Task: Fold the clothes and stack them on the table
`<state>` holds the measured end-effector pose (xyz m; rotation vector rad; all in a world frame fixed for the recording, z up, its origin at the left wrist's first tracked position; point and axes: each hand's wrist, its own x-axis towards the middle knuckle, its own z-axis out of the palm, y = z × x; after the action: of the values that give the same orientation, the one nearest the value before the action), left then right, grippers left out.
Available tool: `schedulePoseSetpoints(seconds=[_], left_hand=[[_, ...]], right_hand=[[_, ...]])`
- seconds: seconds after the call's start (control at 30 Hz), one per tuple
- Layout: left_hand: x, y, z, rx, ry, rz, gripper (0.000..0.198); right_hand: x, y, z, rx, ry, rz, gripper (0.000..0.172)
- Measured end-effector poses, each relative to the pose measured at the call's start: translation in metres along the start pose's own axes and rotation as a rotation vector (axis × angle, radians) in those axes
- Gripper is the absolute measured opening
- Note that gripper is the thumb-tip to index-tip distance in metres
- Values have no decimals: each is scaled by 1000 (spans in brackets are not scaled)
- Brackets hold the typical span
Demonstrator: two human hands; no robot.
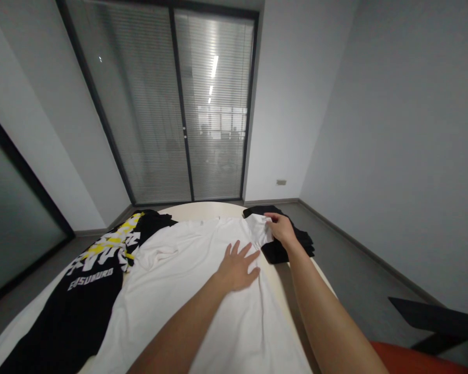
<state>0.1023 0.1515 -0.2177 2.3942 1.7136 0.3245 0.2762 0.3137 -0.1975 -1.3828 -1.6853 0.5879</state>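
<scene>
A black T-shirt (81, 301) printed with white lettering, not fully legible, lies leftmost on the table (203, 210). The white T-shirt (187, 280) is spread centrally. The left hand (237, 267) is pressed flat on it, fingers splayed. Its sleeve is pinched by the right hand (283, 228), above folded black garments (296, 244).

A single head-worn camera looks forward and down from the person's own eye level, over both forearms to a round table (203, 210) close below. Its wide lens takes in the table's near half at the bottom edge, the blinds (179, 109) straight ahead across the room, and grey walls (393, 130) bending away on either side. No second view.
</scene>
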Motion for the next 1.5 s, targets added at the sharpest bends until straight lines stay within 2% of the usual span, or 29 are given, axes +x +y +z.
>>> schedulePoseSetpoints(seconds=[0.17,0.33,0.43,0.53,0.67,0.8,1.0,1.1,1.3,1.5], left_hand=[[-4,-1,5,3,14,46,63],[-10,8,-1,-4,136,149,62],[-14,10,-2,18,122,185,58],[-20,10,-4,60,137,209,50],[-28,17,-10,48,176,336,30],[-30,30,-11,84,177,447,22],[-19,46,-4,296,155,522,13],[-17,51,-1,325,178,560,11],[-21,49,6,267,153,598,14],[-24,51,5,394,167,620,10]], right_hand=[[-4,-15,1,18,-7,-18,47],[-4,-22,3,12,-9,-83,53],[-4,-22,2,10,-19,-91,57],[-4,-20,1,-2,-45,-86,61],[-3,-19,-2,8,-75,-92,63],[-4,-18,-4,23,-68,-60,63],[-6,-19,-8,27,-96,-21,61],[-7,-19,-9,35,-107,-15,60],[-6,-18,-8,53,-104,-15,61],[-6,-20,-9,52,-101,-18,60]])
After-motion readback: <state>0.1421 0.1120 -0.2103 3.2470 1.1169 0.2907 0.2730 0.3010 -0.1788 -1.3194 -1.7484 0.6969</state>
